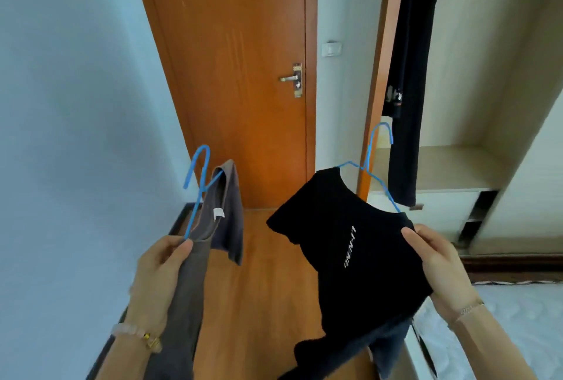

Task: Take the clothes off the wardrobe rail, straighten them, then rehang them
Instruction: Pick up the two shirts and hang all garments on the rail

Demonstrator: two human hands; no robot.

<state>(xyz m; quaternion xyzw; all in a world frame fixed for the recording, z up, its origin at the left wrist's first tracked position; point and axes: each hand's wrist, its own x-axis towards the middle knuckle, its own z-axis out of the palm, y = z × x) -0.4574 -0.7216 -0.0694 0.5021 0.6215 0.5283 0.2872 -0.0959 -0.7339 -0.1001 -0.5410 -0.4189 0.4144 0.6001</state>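
Two shirts are off the rail, one in each hand, both held out in front of the body above the wooden floor (268,288).

Left hand (161,260): fingers curled, thumb and forefinger pinching the lower end of a blue hanger (198,172) together with the shoulder of the grey shirt (195,257). The shirt sits on this hanger, neck opening with a white label facing the camera, and its body trails down past the wrist. The hook points up and to the left.

Right hand (432,260): clamped on the shoulder of the black shirt (350,242), thumb on top, fingers underneath. White lettering runs down the chest. The shirt hangs crooked on a second blue hanger (374,151): one wire arm is bare from the neck down to the hand, and the far shoulder is bunched.

Wardrobe (518,90), right of frame, stands open. Contents:
- one hanging black garment (408,74), long, at the left side of the compartment close to the orange side panel;
- a pale shelf (441,163) beneath it;
- a dark gap (478,215) lower right; cannot tell what it holds.

Behind the hands is a closed orange door (237,59) with a metal handle (289,78), and a wall switch (331,49) beside it. A mattress (518,318) shows at lower right.
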